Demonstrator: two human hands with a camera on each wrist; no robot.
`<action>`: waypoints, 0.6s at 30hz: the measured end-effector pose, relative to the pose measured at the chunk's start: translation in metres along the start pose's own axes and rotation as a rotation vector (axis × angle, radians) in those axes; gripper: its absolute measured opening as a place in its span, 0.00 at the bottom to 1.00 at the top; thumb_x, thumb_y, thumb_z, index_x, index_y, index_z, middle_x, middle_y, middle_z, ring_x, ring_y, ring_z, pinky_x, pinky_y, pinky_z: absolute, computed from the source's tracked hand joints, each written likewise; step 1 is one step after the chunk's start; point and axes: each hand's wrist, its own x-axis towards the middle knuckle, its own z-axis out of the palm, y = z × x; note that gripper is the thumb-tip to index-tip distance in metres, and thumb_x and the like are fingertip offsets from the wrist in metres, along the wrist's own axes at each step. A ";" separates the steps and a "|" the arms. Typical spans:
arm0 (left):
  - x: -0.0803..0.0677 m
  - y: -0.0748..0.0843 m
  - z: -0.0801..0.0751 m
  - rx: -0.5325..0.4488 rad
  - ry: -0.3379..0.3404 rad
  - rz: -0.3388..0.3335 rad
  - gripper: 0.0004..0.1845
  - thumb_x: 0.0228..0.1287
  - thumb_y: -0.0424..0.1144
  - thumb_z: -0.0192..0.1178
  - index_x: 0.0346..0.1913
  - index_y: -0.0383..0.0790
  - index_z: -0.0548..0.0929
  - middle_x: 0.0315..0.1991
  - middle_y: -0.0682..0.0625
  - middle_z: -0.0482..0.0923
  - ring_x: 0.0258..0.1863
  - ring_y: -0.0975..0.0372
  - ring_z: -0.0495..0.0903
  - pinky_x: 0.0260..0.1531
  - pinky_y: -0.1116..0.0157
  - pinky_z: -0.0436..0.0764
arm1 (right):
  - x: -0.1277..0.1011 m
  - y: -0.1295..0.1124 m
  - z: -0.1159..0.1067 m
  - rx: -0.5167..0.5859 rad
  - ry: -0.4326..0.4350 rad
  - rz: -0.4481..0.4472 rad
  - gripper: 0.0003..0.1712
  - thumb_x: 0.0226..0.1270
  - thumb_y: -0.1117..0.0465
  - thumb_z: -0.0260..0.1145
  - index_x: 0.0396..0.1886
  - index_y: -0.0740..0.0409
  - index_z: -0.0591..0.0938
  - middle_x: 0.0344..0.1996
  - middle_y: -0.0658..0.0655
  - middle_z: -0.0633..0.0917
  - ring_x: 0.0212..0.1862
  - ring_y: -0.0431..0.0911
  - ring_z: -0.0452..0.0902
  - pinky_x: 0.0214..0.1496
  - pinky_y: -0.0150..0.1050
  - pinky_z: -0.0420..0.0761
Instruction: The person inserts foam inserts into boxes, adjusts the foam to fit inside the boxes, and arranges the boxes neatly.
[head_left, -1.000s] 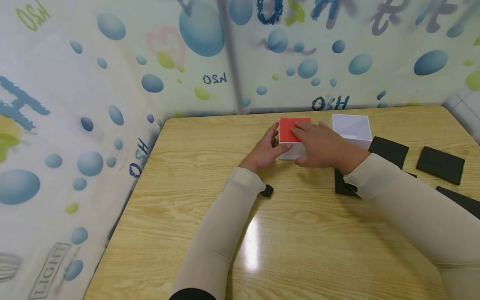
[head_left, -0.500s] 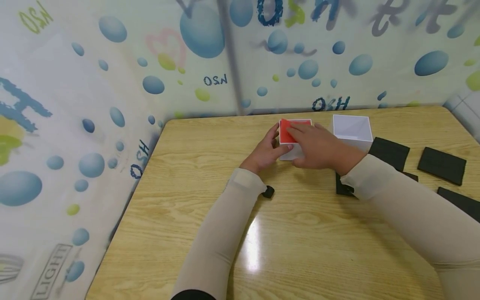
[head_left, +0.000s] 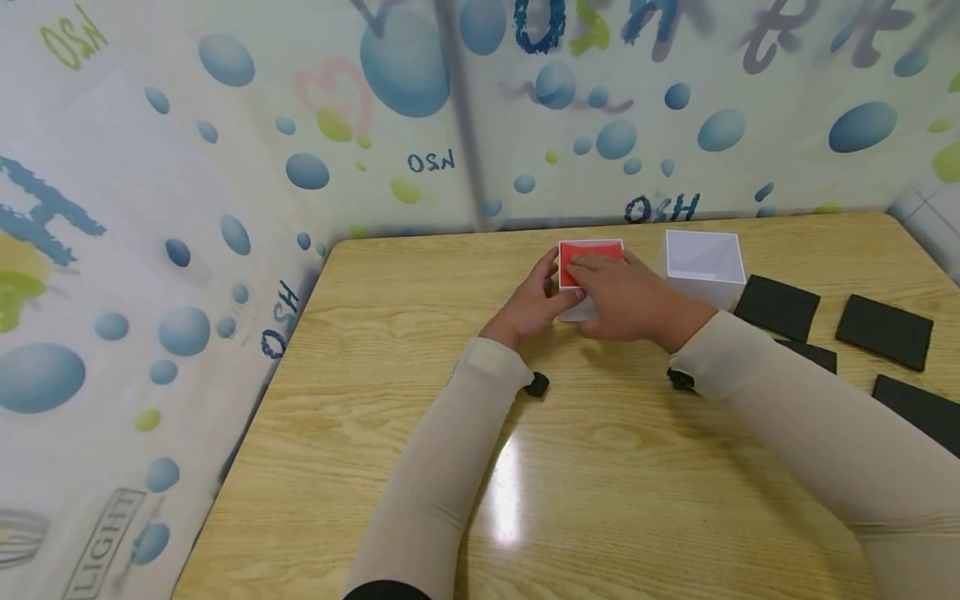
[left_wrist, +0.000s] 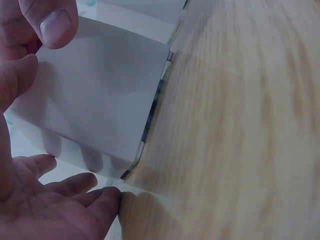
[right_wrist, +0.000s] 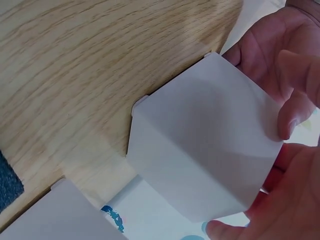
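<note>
Head view: red sheet lying flatter in the small white box than a second ago, when it sat tilted, so pretty much seated now; right hand slid a bit left, straight fingers pressing on the red, left hand cupping the box's left side on the wooden bench. Second white box empty just beside, matte black foam squares off right. Left wrist view: smooth, faintly glossy box wall, thumb on the rim, loose grip. Right wrist view: crisp square corners, fingers over the top edge, not curled round anything.
</note>
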 end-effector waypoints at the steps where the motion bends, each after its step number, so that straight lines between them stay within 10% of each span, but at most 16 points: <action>1: 0.000 0.000 0.000 0.003 0.000 0.000 0.51 0.73 0.55 0.65 0.87 0.62 0.43 0.86 0.49 0.50 0.85 0.49 0.52 0.81 0.50 0.58 | 0.000 0.000 0.000 -0.001 -0.002 0.005 0.54 0.62 0.46 0.76 0.82 0.62 0.64 0.81 0.64 0.65 0.83 0.61 0.56 0.79 0.75 0.48; 18: -0.003 0.000 0.002 0.001 0.029 0.011 0.51 0.73 0.55 0.66 0.87 0.60 0.44 0.86 0.46 0.49 0.84 0.48 0.53 0.81 0.50 0.58 | -0.001 0.002 0.007 0.085 0.002 0.021 0.55 0.65 0.44 0.74 0.84 0.61 0.61 0.83 0.62 0.61 0.84 0.60 0.51 0.79 0.77 0.43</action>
